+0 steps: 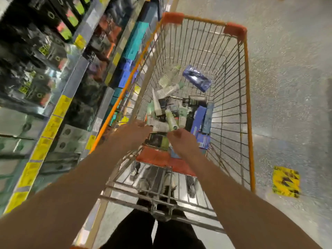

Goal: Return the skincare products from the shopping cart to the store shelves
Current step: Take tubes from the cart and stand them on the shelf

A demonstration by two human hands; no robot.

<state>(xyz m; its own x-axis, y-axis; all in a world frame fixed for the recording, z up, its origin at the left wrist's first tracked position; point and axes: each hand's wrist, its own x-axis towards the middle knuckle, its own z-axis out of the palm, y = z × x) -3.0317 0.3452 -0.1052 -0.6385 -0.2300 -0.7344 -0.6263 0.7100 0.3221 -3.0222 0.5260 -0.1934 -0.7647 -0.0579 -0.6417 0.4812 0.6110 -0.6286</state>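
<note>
Here, both arms are being stretched into the shopping cart (246, 97) from its near edge. The left hand (138, 129) is being pressed against a white tube (160, 127); whether it is being grasped cannot be told. The right hand (181, 139) is being held loosely curled, seemingly unladen. One tube is best being lifted singly from the skincare pile (172, 112). Beyond, near the far edge, a blue box (196, 80) is lying. Labels on the store shelves (59, 108) are being blurred beyond reading.

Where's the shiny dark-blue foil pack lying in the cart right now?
In the head view, the shiny dark-blue foil pack lies alone on the orange wire cart's floor at the far end, right of the pale green-capped tubes, beyond the main product pile.
</note>
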